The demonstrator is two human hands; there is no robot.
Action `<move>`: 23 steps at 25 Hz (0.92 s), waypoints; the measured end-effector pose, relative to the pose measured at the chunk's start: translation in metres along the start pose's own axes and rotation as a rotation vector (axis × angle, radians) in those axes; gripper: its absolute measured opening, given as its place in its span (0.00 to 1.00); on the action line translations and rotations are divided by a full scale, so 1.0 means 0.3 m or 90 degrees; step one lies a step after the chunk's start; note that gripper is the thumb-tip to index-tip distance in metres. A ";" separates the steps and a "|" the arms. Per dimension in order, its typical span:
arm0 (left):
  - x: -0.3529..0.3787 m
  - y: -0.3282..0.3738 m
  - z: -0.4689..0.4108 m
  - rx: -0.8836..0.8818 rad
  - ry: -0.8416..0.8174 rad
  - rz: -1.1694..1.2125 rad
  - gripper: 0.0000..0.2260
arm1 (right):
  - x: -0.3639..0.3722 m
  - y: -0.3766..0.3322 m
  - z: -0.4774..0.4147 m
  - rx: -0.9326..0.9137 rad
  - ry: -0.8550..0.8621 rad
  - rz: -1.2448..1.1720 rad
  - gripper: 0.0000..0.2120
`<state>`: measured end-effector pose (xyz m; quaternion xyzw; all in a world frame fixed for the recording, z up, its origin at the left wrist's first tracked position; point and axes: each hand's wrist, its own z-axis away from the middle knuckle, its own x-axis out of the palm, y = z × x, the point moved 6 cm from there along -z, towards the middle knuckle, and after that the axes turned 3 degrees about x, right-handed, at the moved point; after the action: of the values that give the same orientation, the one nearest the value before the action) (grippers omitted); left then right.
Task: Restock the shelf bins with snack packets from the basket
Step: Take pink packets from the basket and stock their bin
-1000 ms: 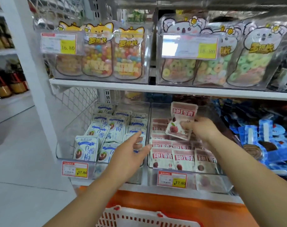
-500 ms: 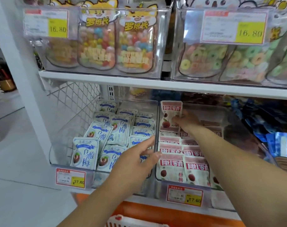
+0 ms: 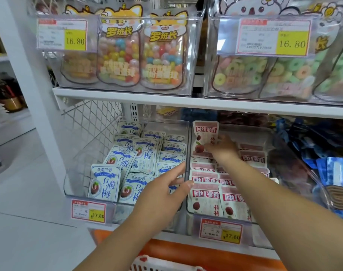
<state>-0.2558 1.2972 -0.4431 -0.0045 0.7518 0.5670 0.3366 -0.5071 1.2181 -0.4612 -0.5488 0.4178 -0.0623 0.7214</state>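
Upright, pink-and-white snack packet [image 3: 204,134], red banner, berry picture, in right hand [image 3: 223,150].

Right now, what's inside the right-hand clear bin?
Red plum packets in overlapping rows fill the clear bin; the right hand pinches an upright packet at the back. The forearm covers some middle packets, and the bin floor is hidden.

Reaching forward: right grip [image 3: 222,149] pinching packet [image 3: 205,133] — left grip [image 3: 162,194] lower, fingers [image 3: 177,170] straight.
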 end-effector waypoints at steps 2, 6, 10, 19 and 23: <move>0.000 0.006 -0.001 0.009 -0.003 0.005 0.23 | -0.009 0.001 0.000 0.001 -0.002 0.001 0.31; -0.007 0.004 -0.003 0.009 -0.003 0.023 0.22 | -0.044 -0.001 0.012 0.008 0.007 -0.001 0.33; -0.033 -0.001 0.019 0.023 0.042 0.037 0.19 | -0.104 -0.006 0.072 -0.003 -0.013 0.017 0.33; -0.097 -0.058 0.283 0.116 0.192 -0.069 0.11 | -0.204 -0.062 0.513 -0.250 0.117 -0.222 0.10; 0.045 -0.357 0.427 -0.048 0.030 -0.127 0.12 | -0.068 0.024 0.844 -0.419 0.075 -0.173 0.10</move>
<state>-0.1604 1.3737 -0.5577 -0.1053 0.7335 0.5581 0.3733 -0.3530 1.4195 -0.4440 -0.7976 0.3793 -0.0515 0.4662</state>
